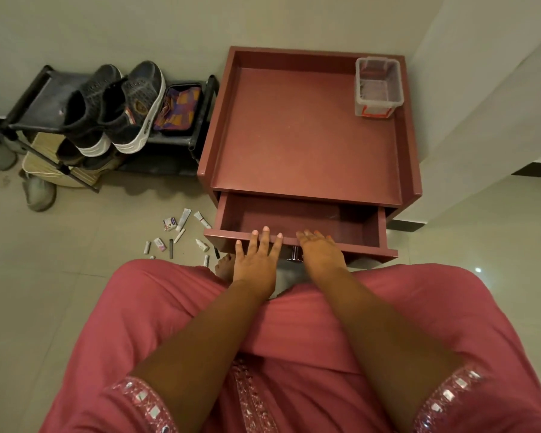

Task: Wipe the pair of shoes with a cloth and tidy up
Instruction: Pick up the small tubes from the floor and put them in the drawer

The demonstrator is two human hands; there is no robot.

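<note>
Nearest the camera, both bare forearms reached forward over a pink garment with mirror-work trim. Left hand (256,256) lay flat with its fingers straight and spread, the fingertips resting on the front edge of the open drawer (300,242); it held nothing. Right hand (320,250) lay just beside it, fingers extended and close together over the same front edge, likewise holding nothing. A metal knob (295,254) showed between the two wrists, below the drawer front.

Left of the left hand, small tubes and packets (181,234) lay scattered on the tiled floor; their printing was too small to read.

Beyond the hands, the maroon side table (294,132) carried a clear plastic box (377,85) with a red catch in its far right corner.

Farther off to the left of the hands, the pair of dark shoes (116,107) with white soles stood heel-up on a black shoe rack (44,89); lettering on one sole was illegible. A multicoloured cloth (178,109) lay in a black tray beside the shoes, on the same rack.
</note>
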